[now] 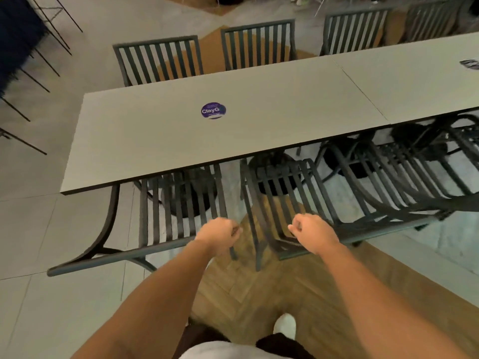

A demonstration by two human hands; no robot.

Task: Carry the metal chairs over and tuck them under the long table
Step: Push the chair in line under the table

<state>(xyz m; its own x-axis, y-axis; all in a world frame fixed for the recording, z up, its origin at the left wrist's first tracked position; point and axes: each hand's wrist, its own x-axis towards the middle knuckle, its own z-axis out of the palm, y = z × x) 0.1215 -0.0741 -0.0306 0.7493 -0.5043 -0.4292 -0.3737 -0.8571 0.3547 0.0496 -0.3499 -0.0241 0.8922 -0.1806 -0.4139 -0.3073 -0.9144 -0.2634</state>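
Observation:
A long grey table (259, 125) runs across the view. Dark metal slatted chairs stand along both of its sides. On my side, the left chair (166, 216) and the right chair (290, 187) have their seats under the tabletop. My left hand (220, 234) sits curled over the right top corner of the left chair's back, and the back post runs through the fist. With curled fingers, my right hand (313, 234) hovers over the left end of the right chair's top rail (388, 230). Whether it grips the rail is hidden.
More chairs (404, 177) are packed under the table to the right, and three chairs (259, 42) face me across it. A purple round sticker (213, 110) lies on the tabletop. Thin black rods (31, 81) slant at the far left. My foot (285, 325) stands on wood flooring.

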